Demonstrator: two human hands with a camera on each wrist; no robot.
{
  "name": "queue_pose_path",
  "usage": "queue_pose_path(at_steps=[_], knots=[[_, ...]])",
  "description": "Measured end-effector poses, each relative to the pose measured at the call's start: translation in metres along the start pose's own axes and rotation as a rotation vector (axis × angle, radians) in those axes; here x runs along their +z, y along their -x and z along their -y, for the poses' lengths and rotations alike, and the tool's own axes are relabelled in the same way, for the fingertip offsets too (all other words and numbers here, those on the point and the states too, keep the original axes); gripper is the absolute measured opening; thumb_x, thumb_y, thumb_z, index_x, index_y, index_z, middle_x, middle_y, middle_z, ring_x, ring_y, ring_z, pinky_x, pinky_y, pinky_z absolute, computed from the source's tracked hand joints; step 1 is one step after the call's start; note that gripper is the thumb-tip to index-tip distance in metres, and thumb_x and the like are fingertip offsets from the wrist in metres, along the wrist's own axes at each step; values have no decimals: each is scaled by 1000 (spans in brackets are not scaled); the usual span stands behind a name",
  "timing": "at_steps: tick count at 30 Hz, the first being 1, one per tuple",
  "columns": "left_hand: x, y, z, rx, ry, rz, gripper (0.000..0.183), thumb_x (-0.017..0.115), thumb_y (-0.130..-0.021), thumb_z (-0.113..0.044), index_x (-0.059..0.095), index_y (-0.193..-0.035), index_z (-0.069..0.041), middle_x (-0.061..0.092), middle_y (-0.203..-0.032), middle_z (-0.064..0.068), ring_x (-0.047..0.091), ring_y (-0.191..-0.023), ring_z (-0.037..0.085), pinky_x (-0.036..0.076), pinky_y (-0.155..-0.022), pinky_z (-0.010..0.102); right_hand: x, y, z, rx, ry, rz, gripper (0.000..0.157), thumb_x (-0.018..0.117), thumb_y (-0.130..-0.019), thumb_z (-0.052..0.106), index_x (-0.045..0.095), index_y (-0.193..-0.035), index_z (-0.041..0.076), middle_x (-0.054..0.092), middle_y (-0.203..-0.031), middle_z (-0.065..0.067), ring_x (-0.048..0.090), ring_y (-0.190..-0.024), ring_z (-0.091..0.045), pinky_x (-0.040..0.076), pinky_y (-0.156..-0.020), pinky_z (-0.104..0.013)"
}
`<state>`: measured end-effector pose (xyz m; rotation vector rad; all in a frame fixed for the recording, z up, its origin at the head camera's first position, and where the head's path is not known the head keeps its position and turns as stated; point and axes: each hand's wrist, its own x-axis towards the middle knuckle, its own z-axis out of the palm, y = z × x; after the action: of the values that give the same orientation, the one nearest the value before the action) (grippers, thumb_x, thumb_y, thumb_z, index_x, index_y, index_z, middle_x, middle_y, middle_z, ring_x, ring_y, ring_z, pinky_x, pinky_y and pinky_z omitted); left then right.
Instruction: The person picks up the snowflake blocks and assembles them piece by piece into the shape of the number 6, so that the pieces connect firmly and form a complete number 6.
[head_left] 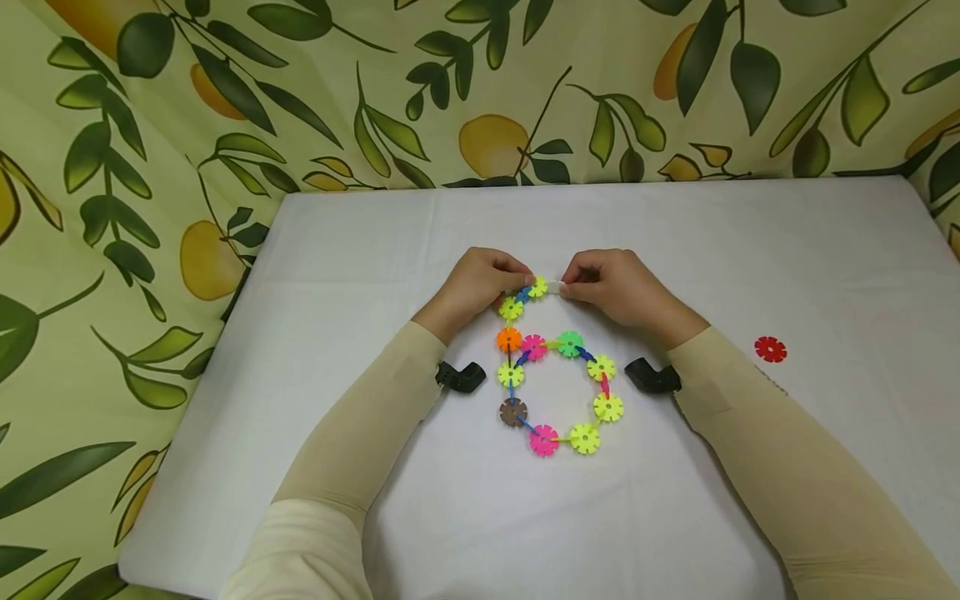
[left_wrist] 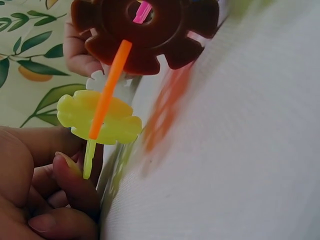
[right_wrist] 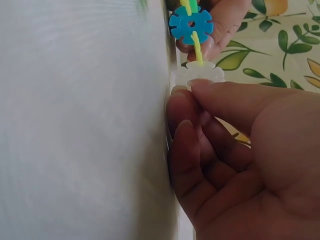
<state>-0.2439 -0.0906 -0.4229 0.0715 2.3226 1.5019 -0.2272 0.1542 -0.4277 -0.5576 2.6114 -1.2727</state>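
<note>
A chain of notched, interlocking plastic discs lies on the table, its lower part closed into a ring that includes a brown disc (head_left: 513,412) and a green disc (head_left: 570,343). From the ring's upper left, a tail runs up past an orange disc (head_left: 508,339). My left hand (head_left: 483,279) pinches the tail near its end, by a yellow disc (head_left: 537,287) and a blue disc (right_wrist: 192,24). Facing it, my right hand (head_left: 618,283) pinches a white disc (right_wrist: 205,74) between thumb and fingertips. The white disc meets the yellow disc edge; how deep they interlock is hard to tell.
A loose red disc (head_left: 771,349) lies to the right, beside my right forearm. Black camera mounts (head_left: 462,377) stick out from both wrists, close to the ring. The white table (head_left: 360,250) ends at a leaf-patterned cloth (head_left: 420,100) behind and on the left.
</note>
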Motion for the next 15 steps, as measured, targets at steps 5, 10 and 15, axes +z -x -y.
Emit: queue_pose_path(at_steps=[5, 10, 15], knots=[[1, -1, 0, -32, 32, -14, 9, 83, -100, -16, 84, -101, -8, 71, -99, 7, 51, -66, 16, 43, -60, 25, 2, -1, 0, -56, 16, -21, 9, 79, -102, 7, 77, -93, 8, 75, -90, -5, 61, -86, -23, 49, -77, -32], [3, -2, 1, -47, 85, -27, 6, 84, -99, -11, 83, -97, -5, 71, -96, 8, 51, -66, 15, 43, -60, 25, 5, -1, 1, -107, 55, -47, 11, 80, -100, 3, 78, -90, 7, 75, -86, -4, 62, -82, -22, 50, -76, -35], [4, -4, 1, -64, 101, -50, 7, 85, -98, -10, 83, -95, -4, 72, -96, 9, 53, -70, 16, 44, -61, 24, 5, -3, 4, -144, 100, -60, 12, 81, -99, 2, 79, -88, 7, 75, -84, -3, 64, -79, -21, 51, -75, -37]])
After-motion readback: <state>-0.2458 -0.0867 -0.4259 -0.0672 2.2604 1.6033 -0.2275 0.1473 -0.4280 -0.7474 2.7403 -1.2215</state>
